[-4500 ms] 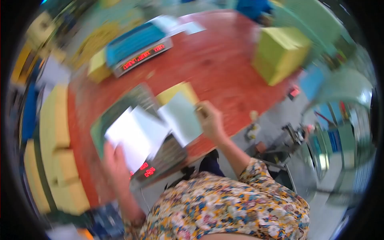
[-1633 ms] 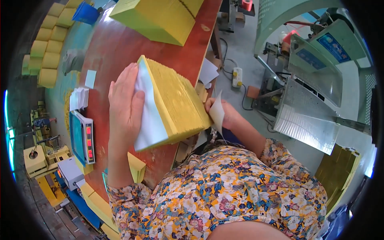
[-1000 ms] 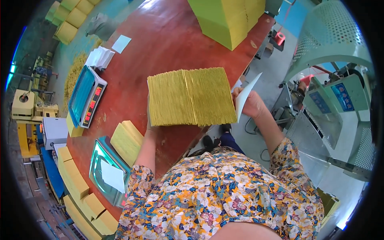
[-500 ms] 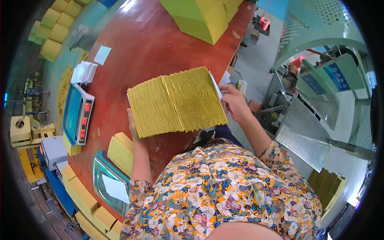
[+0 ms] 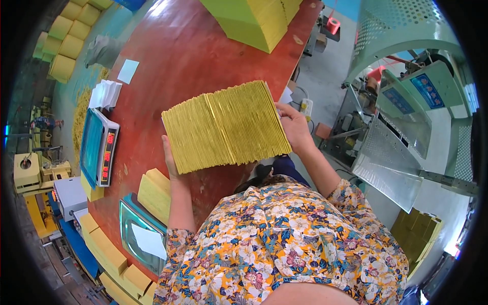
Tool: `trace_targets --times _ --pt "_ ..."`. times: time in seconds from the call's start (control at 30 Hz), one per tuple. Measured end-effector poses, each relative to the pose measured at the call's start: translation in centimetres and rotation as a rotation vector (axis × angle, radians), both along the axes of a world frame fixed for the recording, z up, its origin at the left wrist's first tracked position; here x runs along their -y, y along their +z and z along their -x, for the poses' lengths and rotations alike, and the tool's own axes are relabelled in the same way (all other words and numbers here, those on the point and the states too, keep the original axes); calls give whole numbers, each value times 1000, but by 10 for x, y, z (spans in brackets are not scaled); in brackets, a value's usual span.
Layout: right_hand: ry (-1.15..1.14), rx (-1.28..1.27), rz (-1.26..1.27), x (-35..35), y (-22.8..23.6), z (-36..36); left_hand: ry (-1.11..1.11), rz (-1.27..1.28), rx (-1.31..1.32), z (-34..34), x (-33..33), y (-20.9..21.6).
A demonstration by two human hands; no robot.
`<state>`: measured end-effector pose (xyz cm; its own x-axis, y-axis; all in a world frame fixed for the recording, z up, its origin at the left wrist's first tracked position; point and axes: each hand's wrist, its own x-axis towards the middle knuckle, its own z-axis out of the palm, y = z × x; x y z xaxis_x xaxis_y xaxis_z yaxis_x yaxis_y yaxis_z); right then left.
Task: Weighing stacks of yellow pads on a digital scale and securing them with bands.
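Observation:
A thick stack of yellow paper point(image 5: 226, 124) is held up over the red table, its many ridged sheet edges facing up and a crease running across its middle. My left hand point(image 5: 171, 156) grips the left end, with the thumb along the side and the other fingers hidden beneath. Against the right end, my right hand point(image 5: 295, 127) presses with bent fingers, its fingertips partly hidden behind the stack. A pale sliver of paper shows at that end.
The red table point(image 5: 168, 61) bears a tall yellow-green paper pile point(image 5: 254, 25), a digital scale point(image 5: 101, 147), folded white papers point(image 5: 105, 95) and a second scale point(image 5: 134, 223) with a white slip. Yellow blocks point(image 5: 104, 244) line the left edge. A metal machine point(image 5: 396, 152) stands on the right.
My right hand has closed in against the stack's right end. The white sheet that stuck out there is now mostly out of sight. The stack and left hand have barely moved.

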<state>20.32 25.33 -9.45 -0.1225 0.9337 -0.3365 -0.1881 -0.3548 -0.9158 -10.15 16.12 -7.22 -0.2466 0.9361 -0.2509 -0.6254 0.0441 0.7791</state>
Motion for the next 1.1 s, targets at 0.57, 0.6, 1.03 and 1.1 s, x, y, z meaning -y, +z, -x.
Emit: trace_targets --times 0.57,0.6,1.03,1.1 --pt "120 450 -241 -3 19 -9 -45 -49 -29 15 -9 -13" --pt "121 450 -240 -1 22 -7 -46 -45 -21 16 -9 -12" --pt "-11 29 -59 35 27 21 76 -2 -21 26 6 -2" --pt "225 -25 -100 34 19 10 73 -11 1 25 10 -2"
